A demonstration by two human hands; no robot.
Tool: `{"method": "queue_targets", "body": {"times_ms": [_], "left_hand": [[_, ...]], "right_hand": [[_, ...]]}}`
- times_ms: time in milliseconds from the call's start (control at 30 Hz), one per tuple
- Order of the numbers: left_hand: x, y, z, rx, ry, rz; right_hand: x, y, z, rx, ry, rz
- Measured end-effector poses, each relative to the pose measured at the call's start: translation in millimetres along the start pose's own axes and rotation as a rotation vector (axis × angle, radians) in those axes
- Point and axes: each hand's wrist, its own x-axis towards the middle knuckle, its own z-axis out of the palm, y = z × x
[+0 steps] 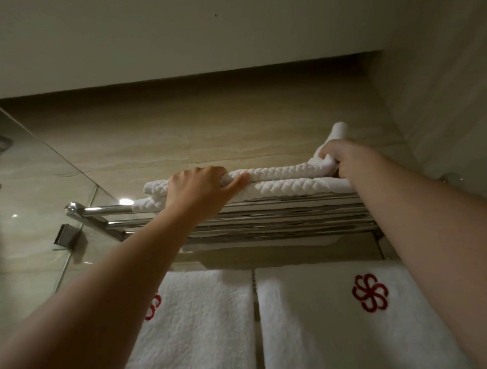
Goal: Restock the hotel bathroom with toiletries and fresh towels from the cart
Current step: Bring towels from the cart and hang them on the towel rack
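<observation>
Chrome rack (266,219), beige tiled wall (178,131), left hand (200,186) and right hand (350,163) fingers grasping folded white towel (286,174)

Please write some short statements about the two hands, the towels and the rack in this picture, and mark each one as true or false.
1. The left hand and the right hand both hold the folded towels on the metal rack. True.
2. Two hanging towels are side by side below the rack. True.
3. The emblem on the hanging towels is blue. False: it is red.
4. The folded towels are dark grey. False: they are white.
</observation>
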Motion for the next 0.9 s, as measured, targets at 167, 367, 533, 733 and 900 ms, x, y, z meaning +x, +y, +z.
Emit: {"method": "queue_targets", "body": {"times_ms": [167, 367, 533, 733, 900], "left_hand": [[-0.5, -0.4, 1.3, -0.005, 0.020, -0.015], [-2.2, 1.2, -0.9, -0.014, 0.020, -0.007], [-6.4, -2.3, 3.9, -0.002, 0.124, -0.012], [-9.8, 0.3, 8.4, -0.055, 0.229, -0.020], [-8.7, -4.7, 11.1, -0.101, 0.266, 0.011]], "right_hand": [[-0.6, 2.2, 3.4, -0.010, 0.325, -0.132], [-8.6, 8.8, -8.6, -0.374, 0.431, -0.293], [-8.0, 13.0, -34.9, -0.350, 0.435, -0.250], [-16.3, 19.0, -35.8, -0.336, 0.599, -0.341], [-24.3, 26.0, -38.1, -0.284, 0.648, -0.426]]}}
